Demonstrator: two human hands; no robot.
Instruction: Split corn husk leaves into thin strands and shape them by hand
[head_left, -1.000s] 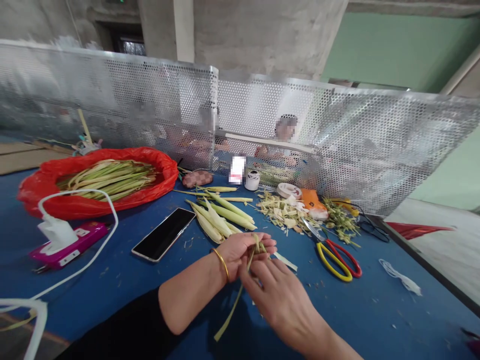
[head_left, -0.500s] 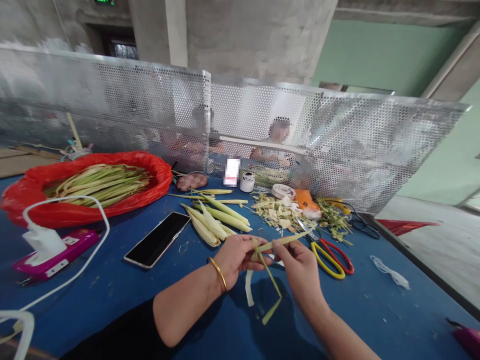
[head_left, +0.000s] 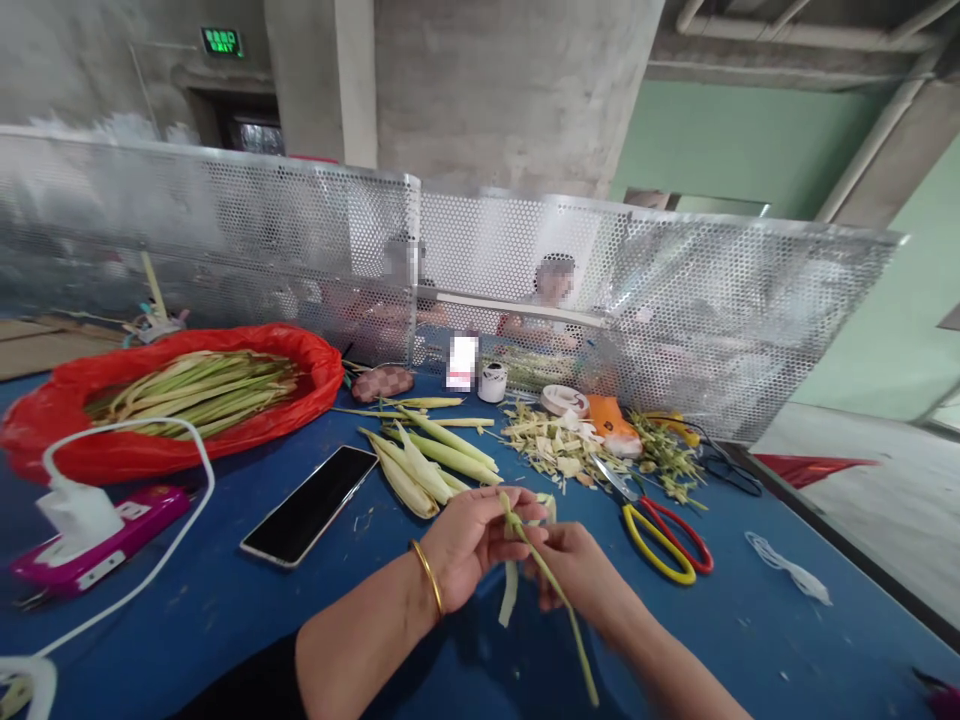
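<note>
Both my hands meet low in the middle of the view over a blue table [head_left: 750, 640]. My left hand [head_left: 472, 535], with a gold bangle on its wrist, pinches the folded top of a pale green leaf strip [head_left: 551, 585]. My right hand [head_left: 574, 565] is closed on the same strip just to the right, touching the left fingers. Two loose ends of the strip hang down below the hands, the longer one running toward the lower right. Just beyond my hands lies a small pile of leaf stalks [head_left: 427, 455].
A red bag of long green leaves [head_left: 180, 390] sits at the left, with a black phone [head_left: 311, 505], a pink power strip [head_left: 97, 545] and its white cable nearer me. Scissors [head_left: 660, 525] and leaf trimmings [head_left: 562, 440] lie at the right. People sit behind a perforated metal screen [head_left: 675, 320].
My right hand, which held the strip stretched out to the right half a second ago, has come back against my left hand. The strip's ends now hang lower.
</note>
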